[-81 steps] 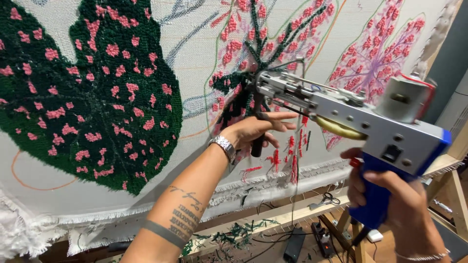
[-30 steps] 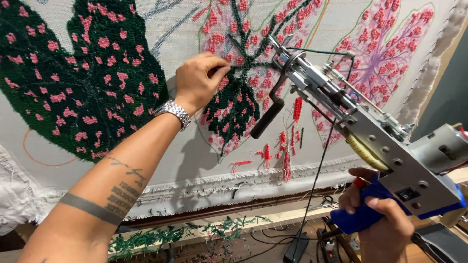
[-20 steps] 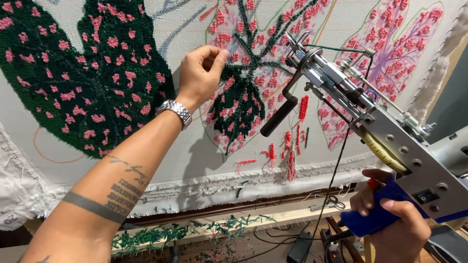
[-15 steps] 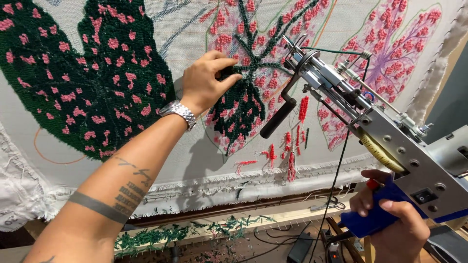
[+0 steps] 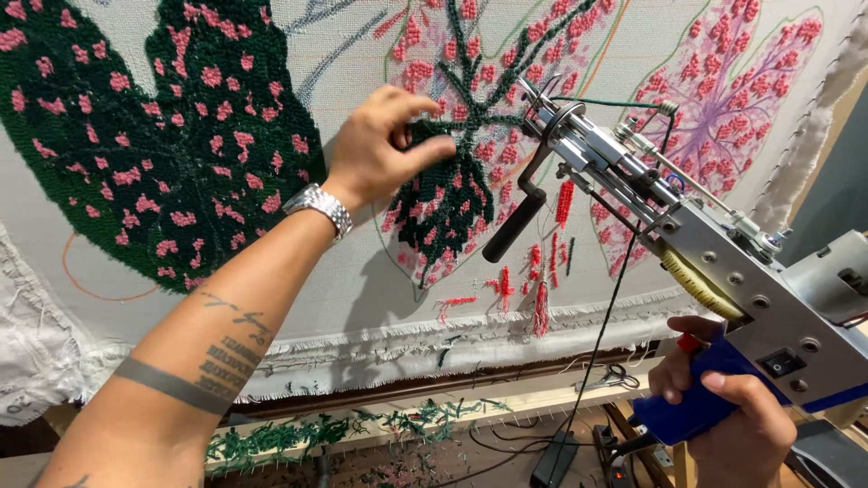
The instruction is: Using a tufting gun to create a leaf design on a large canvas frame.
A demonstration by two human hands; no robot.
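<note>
A white backing cloth (image 5: 344, 54) stretched on a frame carries tufted leaves: a dark green one with pink spots (image 5: 154, 136) at left, a dark green and pink one (image 5: 461, 172) in the middle, a pale pink and purple one (image 5: 723, 99) at right. My left hand (image 5: 384, 145) rests on the middle leaf, fingertips pressing its dark green pile; a metal watch sits on the wrist. My right hand (image 5: 723, 411) grips the blue handle of a metal tufting gun (image 5: 687, 244). Its needle tip (image 5: 533, 95) is close to the cloth beside my left fingers, threaded with dark green yarn.
A black side handle (image 5: 511, 226) hangs under the gun's front. Loose red and pink yarn ends (image 5: 542, 289) dangle below the middle leaf. Green yarn scraps (image 5: 344, 434) lie on the wooden frame rail below, with black cables, scissors and a power strip (image 5: 624, 443) on the floor.
My left hand has left the gun's side handle and moved up onto the middle leaf, fingers working over the green pile. The gun has swung upward, its tip nearer the cloth.
</note>
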